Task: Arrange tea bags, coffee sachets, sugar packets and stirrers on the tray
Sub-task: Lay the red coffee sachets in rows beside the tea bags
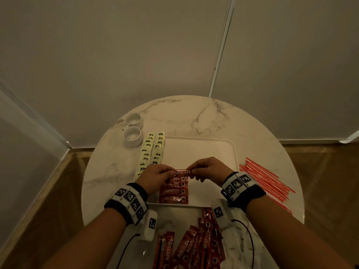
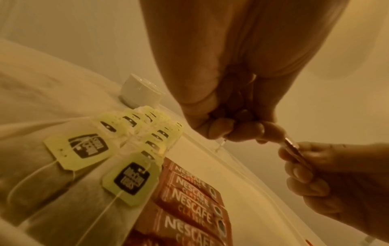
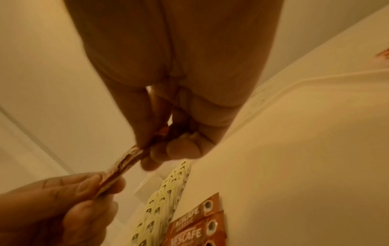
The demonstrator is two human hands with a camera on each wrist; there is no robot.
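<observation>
A red Nescafe coffee sachet (image 1: 182, 172) hangs level above the white tray (image 1: 200, 148), pinched at its left end by my left hand (image 1: 158, 175) and at its right end by my right hand (image 1: 207, 169). Under it, a column of several red sachets (image 1: 174, 191) lies flat on the tray's near part. Yellow-tagged tea bags (image 1: 152, 152) run in two rows along the tray's left edge. In the left wrist view the held sachet (image 2: 293, 149) shows edge-on between both hands; the tea bags (image 2: 126, 178) lie close below. In the right wrist view the sachet (image 3: 124, 164) spans both hands.
Two white cups (image 1: 133, 135) stand at the back left of the round marble table (image 1: 194, 113). Red stirrers (image 1: 266, 181) lie in a pile right of the tray. Loose red sachets (image 1: 194, 247) are scattered at the table's near edge. No sugar packets show.
</observation>
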